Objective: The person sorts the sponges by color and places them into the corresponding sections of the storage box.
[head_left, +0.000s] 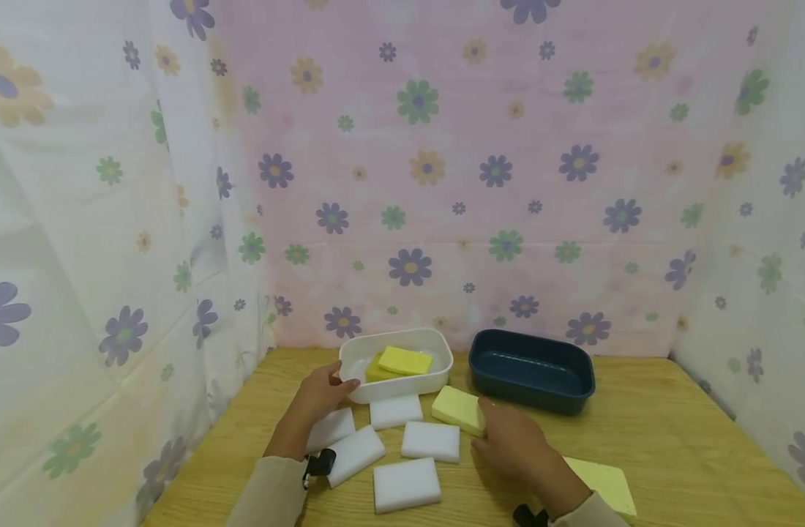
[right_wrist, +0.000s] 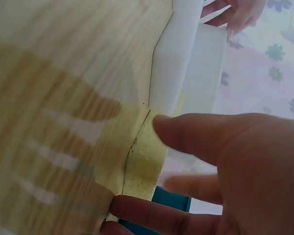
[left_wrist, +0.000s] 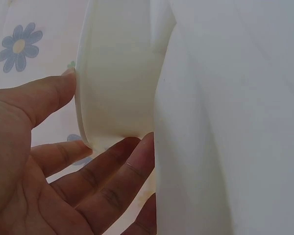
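Note:
My left hand (head_left: 320,395) holds the left end of a white plastic bin (head_left: 435,382), thumb at the rim and fingers round the corner in the left wrist view. Inside the bin, a bright yellow sponge (head_left: 405,361) lies on a darker yellow sponge (head_left: 374,372). My right hand (head_left: 513,440) is at the right end of a pale yellow sponge (head_left: 457,410) on the table, covering that end. The right wrist view shows this hand's thumb (right_wrist: 186,132) and fingers spread apart around the sponge's side, the index finger blurred.
Several white sponges, one nearest the front (head_left: 406,484), lie between the hands on the wooden table (head_left: 692,454). Another pale yellow sponge (head_left: 603,484) lies under the right forearm. A dark blue bin (head_left: 528,391) stands back right, before a flowered cloth (head_left: 468,183).

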Tool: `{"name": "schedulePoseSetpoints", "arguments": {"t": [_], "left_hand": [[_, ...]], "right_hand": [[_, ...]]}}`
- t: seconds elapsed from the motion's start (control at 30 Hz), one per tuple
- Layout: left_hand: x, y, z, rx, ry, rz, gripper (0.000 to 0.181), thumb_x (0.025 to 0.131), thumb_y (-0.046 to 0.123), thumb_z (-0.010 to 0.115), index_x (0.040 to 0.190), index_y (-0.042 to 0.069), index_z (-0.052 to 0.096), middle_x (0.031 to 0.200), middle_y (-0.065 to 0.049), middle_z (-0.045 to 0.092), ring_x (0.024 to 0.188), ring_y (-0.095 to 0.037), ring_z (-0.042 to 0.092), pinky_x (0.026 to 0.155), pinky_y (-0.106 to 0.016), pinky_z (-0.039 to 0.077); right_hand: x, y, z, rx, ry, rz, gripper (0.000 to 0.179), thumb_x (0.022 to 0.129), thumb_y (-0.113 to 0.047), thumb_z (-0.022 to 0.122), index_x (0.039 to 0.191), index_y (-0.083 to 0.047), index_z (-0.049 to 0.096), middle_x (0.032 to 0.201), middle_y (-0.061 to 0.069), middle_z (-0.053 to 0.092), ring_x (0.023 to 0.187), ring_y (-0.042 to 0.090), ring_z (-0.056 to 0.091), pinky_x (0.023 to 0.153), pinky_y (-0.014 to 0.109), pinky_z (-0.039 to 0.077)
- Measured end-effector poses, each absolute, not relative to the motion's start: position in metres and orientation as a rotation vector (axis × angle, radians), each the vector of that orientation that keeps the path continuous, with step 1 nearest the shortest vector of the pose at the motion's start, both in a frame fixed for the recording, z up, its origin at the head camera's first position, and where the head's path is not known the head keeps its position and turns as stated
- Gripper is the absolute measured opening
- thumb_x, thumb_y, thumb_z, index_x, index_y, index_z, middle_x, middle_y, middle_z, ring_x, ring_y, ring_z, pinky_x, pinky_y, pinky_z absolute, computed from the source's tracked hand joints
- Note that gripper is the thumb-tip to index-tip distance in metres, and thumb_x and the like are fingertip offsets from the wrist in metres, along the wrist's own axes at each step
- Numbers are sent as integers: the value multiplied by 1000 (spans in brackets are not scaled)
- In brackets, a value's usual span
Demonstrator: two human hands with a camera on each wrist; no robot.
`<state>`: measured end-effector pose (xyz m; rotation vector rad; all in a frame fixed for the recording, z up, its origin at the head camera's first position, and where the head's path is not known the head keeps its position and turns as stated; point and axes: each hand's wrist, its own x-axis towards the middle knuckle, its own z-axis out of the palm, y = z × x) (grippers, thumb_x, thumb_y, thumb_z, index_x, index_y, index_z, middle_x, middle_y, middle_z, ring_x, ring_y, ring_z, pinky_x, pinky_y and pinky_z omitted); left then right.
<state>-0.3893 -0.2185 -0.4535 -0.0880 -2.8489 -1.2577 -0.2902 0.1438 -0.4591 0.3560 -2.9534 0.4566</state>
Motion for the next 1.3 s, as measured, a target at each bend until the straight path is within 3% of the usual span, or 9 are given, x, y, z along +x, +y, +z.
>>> {"name": "schedulePoseSetpoints", "arguments": {"t": [0.07, 0.13, 0.27, 0.37, 0.67, 0.83, 1.17, 1.3], "left_hand": [[-389, -219, -454, -99, -2845, -1258, 80, 96, 41, 74, 158, 3, 40, 121, -17, 71, 96, -22, 71, 83, -44, 59], [-389, -219, -454, -90, -2846, -1260, 81, 96, 41, 74, 158, 4, 40, 121, -16, 71, 96, -22, 71, 83, -44, 59], [-389, -219, -454, -71, -2861, -1241, 83, 95, 45, 74, 159, 5, 39, 122, -16, 71, 98, -23, 70, 86, -46, 58], [-389, -218, -453, -65, -2870, -1232, 83, 95, 44, 74, 159, 4, 39, 123, -16, 71, 100, -24, 70, 88, -47, 58], [-388, -219, -451, -82, -2882, -1249, 84, 96, 44, 73, 159, 3, 37, 124, -16, 70, 102, -24, 70, 89, -49, 58], [-387, -218, -448, -57, -2883, -1309, 80, 97, 38, 73, 160, 6, 36, 124, -17, 70, 95, -22, 72, 88, -47, 59], [-385, -219, -448, -66, -2891, -1343, 80, 98, 36, 72, 161, 5, 34, 124, -17, 68, 92, -20, 72, 87, -45, 59], [-386, -220, -448, -86, -2897, -1337, 80, 98, 37, 72, 160, 4, 35, 124, -18, 68, 93, -20, 72, 87, -45, 59]], "right_hand": [[-292, 141, -459, 365, -2927, 382, 32, 82, -24, 82, 106, -10, 68, 87, 5, 69, 81, 27, 67, 70, 49, 53], [-292, 139, -460, 365, -2915, 323, 23, 80, -18, 80, 98, -11, 67, 77, 4, 64, 74, 26, 64, 65, 48, 51], [-289, 137, -463, 352, -2911, 244, 38, 80, -17, 80, 115, -6, 70, 84, 11, 66, 77, 30, 66, 64, 50, 53], [-288, 136, -465, 342, -2912, 215, 42, 81, -20, 81, 119, -6, 69, 86, 13, 66, 77, 32, 65, 64, 50, 54], [-285, 137, -458, 356, -2919, 242, 25, 81, -18, 81, 99, -10, 66, 81, 9, 60, 73, 30, 61, 62, 49, 51], [-284, 137, -455, 362, -2935, 249, 24, 82, -19, 81, 95, -11, 63, 80, 8, 58, 73, 29, 60, 62, 49, 50], [-287, 140, -458, 330, -2956, 285, 29, 82, -22, 82, 103, -9, 68, 98, 16, 50, 69, 27, 55, 54, 45, 48], [-289, 143, -456, 332, -3003, 325, 35, 82, -27, 86, 108, -12, 68, 103, 14, 52, 74, 24, 55, 57, 45, 48]]}}
